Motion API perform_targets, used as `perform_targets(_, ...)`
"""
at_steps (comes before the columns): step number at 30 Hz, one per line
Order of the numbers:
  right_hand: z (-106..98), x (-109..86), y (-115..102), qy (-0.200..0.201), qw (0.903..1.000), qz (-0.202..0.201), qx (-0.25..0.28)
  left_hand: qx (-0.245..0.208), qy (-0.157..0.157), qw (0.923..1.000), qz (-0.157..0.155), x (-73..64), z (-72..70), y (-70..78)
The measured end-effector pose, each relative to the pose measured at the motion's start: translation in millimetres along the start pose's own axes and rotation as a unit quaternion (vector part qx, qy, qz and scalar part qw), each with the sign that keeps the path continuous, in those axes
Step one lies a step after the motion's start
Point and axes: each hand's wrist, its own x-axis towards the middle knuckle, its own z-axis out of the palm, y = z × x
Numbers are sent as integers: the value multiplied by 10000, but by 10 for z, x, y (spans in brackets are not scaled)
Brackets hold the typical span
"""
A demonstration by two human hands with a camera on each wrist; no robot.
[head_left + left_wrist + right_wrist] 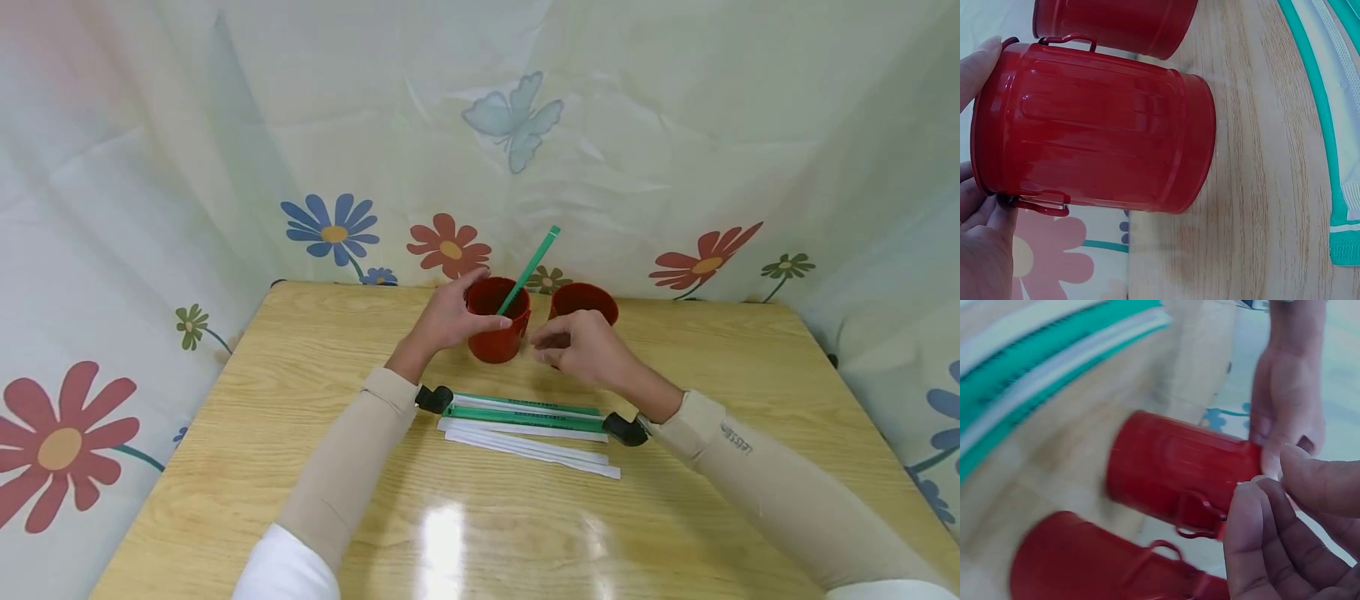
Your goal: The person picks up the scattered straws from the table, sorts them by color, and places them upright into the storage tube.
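Note:
My left hand (448,318) grips a small red metal bucket (493,343) by its rim, thumb on the near side and fingers behind. In the left wrist view the bucket (1100,128) shows ribbed sides and small side handles. A slim green wrapped packet (531,267) leans up out of it, tilted right. My right hand (588,350) hovers in front of a second red bucket (600,304), partly covering it. In the right wrist view, the right hand's fingers (1249,522) are loosely bent, with a gap to the thumb and nothing visible between them.
On the wooden table (337,517), several slim green packets (525,415) with dark print and white packets (536,452) lie in a row between the forearms. A flower-printed curtain (360,108) hangs right behind the table's far edge.

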Motion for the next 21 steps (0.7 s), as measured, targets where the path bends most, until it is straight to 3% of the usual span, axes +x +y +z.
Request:
perform_targets(10, 144, -286, 339, -186, 9998, 69, -50, -17, -17, 10000, -55, 15, -10, 26)
perform_targets(21, 272, -465, 643, -416, 9984, 302, -218, -19, -66, 9999, -112, 11, 5, 8)
